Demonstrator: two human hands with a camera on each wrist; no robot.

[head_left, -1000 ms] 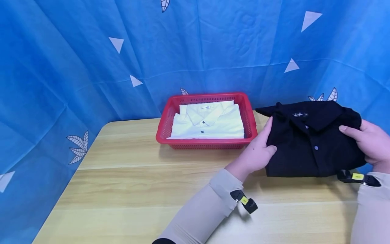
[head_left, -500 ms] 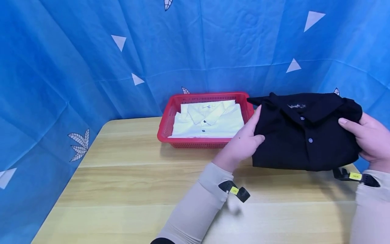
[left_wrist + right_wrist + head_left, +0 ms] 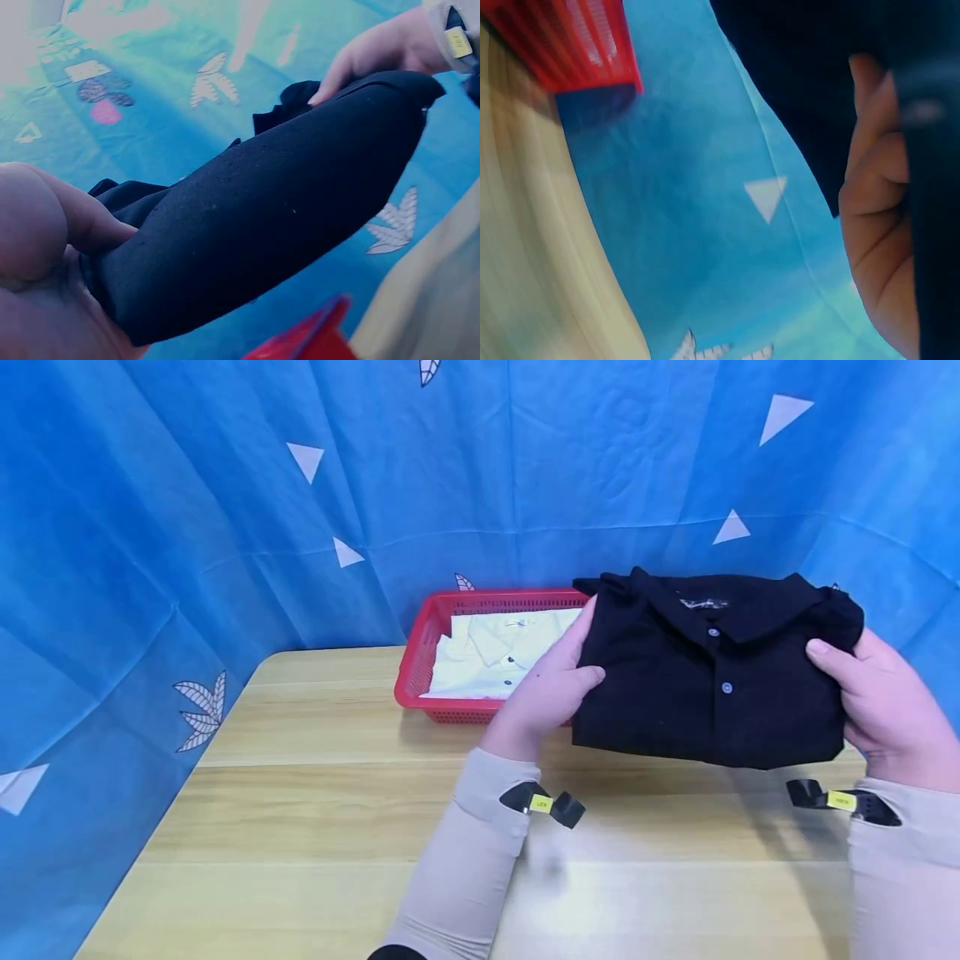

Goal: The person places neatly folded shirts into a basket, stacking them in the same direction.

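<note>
A folded black shirt point(image 3: 660, 693) with a collar and light buttons hangs in the air over the table's right half, covering the right end of a red basket point(image 3: 415, 681). My left hand point(image 3: 551, 681) grips its left edge, thumb on the front and the other fingers partly hidden. On the opposite edge, my right hand point(image 3: 892, 702) holds the cloth with the thumb in front. The left wrist view shows the black shirt point(image 3: 277, 202) sagging between both hands. Folded white clothing point(image 3: 472, 664) with a collar and dark buttons lies inside the basket.
The basket stands at the back of a light wooden table point(image 3: 300, 827). Behind the table hangs a blue curtain point(image 3: 585, 460) printed with white triangles and leaves. A strap with a yellow label point(image 3: 542, 804) circles the left wrist.
Both hands have carried the black shirt leftward and slightly up, from beside the basket to where it overlaps the basket's right end. The basket has stayed in place.
</note>
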